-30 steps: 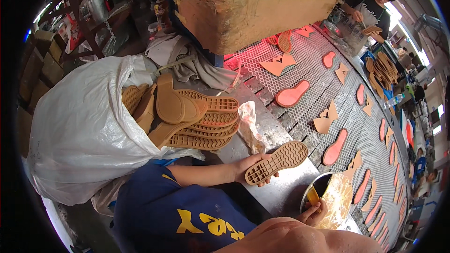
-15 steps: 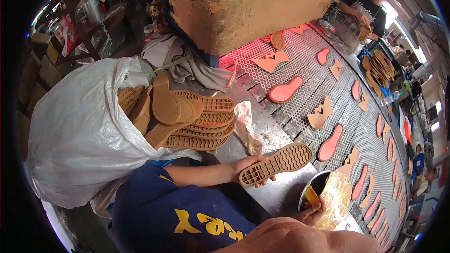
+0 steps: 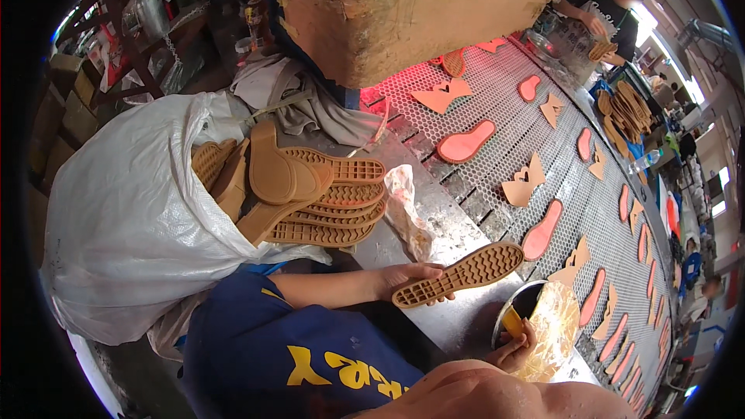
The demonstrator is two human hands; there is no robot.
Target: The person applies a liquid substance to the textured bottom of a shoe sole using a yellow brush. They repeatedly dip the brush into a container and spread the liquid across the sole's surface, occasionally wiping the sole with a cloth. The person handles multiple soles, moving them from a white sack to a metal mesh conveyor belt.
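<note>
Sole held tread-up over desk.
Left hand (image 3: 405,275) grips tan sole (image 3: 459,274) by its heel, tread exposed; right hand (image 3: 514,348) clasps a yellow tool (image 3: 512,323) at the metal pot (image 3: 518,304).

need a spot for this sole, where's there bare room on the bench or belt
Bare steel bench lies under the sole in the left hand, between the crumpled plastic wrap and the glue pot by the right hand. The mesh belt has gaps between pieces. Crowded: the sack of soles.
</note>
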